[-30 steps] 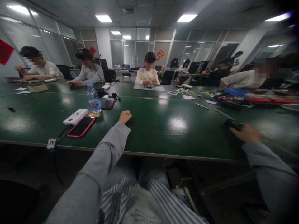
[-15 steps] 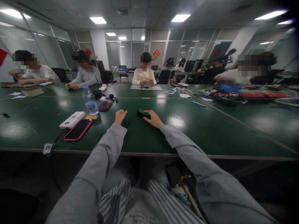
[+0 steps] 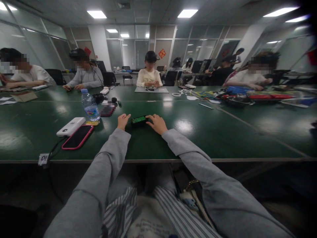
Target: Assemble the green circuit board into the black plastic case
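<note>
A small black box-like object with a bright green, patterned top [image 3: 139,119] rests on the green table, its long side running left to right. My right hand [image 3: 158,124] has its thumb and fingertips at the box's right end, closed on it. Close to the left end is my left hand [image 3: 123,122], its fingers curled in and one digit pointing toward the box. Nothing shows in that hand. A narrow gap seems to lie between it and the box.
Left of my hands are a water bottle [image 3: 90,107], a white power bank [image 3: 71,126] with a cable, and a pink-edged phone [image 3: 78,137]. Coloured cables and tools [image 3: 237,96] lie far right. Across the table [image 3: 223,132], a person in a cream top [image 3: 149,77] sits opposite.
The box has turned, so its green top and long side now show, and it lies nearer my left hand. My right hand has moved left with it. The view has shifted slightly.
</note>
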The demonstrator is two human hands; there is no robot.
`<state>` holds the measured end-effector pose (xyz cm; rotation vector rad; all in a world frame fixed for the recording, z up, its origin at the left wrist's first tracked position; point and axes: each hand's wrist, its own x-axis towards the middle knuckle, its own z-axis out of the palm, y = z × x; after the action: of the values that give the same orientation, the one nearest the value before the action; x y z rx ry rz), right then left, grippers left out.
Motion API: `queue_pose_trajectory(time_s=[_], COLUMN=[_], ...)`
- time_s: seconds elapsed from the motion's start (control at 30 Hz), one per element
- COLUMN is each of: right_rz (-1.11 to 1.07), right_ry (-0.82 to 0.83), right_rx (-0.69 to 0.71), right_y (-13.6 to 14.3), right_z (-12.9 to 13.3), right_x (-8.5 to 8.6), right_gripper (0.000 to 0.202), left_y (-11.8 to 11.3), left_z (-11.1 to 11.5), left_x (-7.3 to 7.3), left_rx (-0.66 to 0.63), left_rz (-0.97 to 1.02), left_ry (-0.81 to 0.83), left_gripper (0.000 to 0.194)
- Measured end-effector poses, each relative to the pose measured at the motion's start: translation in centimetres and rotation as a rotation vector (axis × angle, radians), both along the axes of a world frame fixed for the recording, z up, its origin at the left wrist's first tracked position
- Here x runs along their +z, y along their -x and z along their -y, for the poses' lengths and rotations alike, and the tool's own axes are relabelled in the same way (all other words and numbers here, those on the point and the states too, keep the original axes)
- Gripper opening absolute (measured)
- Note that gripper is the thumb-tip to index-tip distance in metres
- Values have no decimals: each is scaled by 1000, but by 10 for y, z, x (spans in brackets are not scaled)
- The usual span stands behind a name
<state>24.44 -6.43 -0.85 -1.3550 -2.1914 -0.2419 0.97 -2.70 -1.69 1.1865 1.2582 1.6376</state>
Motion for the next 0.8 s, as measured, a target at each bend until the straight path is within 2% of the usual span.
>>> queue_pose_trajectory(time_s=[0.13, 0.2, 0.3, 0.47, 0.7, 0.8], right_rz=[-78, -91, -69, 24, 176, 153], right_ry=[-74, -116, -167, -184, -153, -119], right_rx=[-306, -369, -372, -254, 109, 191], right_y=[-10, -15, -14, 0, 21, 26], right_z=[-2, -3, -2, 9, 28, 32], right_x=[1, 1, 3, 11, 19, 21], right_gripper=[26, 25, 27, 32, 43, 42], left_y=[0, 1, 3, 3, -1, -3], left_z=[-1, -3, -5, -6, 4, 8], left_x=[-2, -3, -5, -6, 3, 8], left_rx=[-30, -46, -48, -48, -35, -15], left_rz=[25, 8, -5, -14, -18, -3], left_ry=[6, -7, -3, -2, 20, 43], left_gripper=[50, 49, 48, 49, 47, 46])
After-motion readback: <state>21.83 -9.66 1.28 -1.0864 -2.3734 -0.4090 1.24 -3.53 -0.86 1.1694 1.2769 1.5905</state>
